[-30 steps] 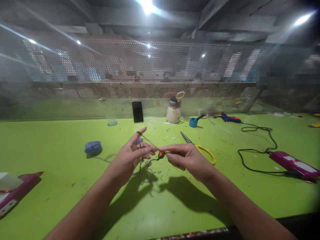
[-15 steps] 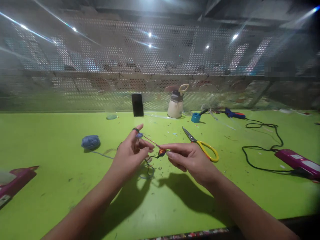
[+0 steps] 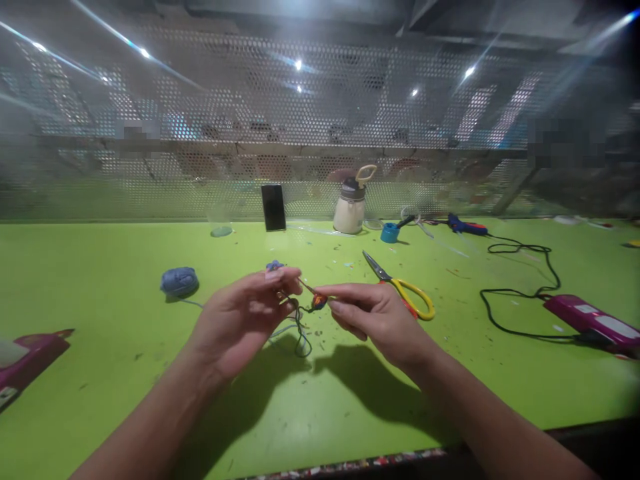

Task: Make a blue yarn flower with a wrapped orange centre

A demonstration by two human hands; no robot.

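My left hand [image 3: 245,313] is turned with its palm partly up and its fingers curled. A small blue yarn piece [image 3: 275,265] shows just behind its fingertips, seemingly gripped by them. My right hand [image 3: 377,317] pinches a small dark-and-orange piece [image 3: 319,302] between thumb and index finger. From there a thin reddish rod or strand [image 3: 307,286] runs to my left fingers; its kind cannot be told. A dark cord [image 3: 300,333] hangs in a loop below my left fingers. The blue yarn ball [image 3: 179,283] lies left of my left hand.
Yellow-handled scissors [image 3: 417,300] lie beyond my right hand. Farther back stand a phone [image 3: 273,208], a bottle [image 3: 349,212] and a blue pot [image 3: 389,233]. A blue tool [image 3: 467,226] and a purple device [image 3: 590,320] with black cable are at right. Another purple device [image 3: 37,357] lies left.
My left hand has rolled over, showing more palm, and its raised finger has folded down. The dark cord loop hangs lower. My right hand keeps its pinch almost in place.
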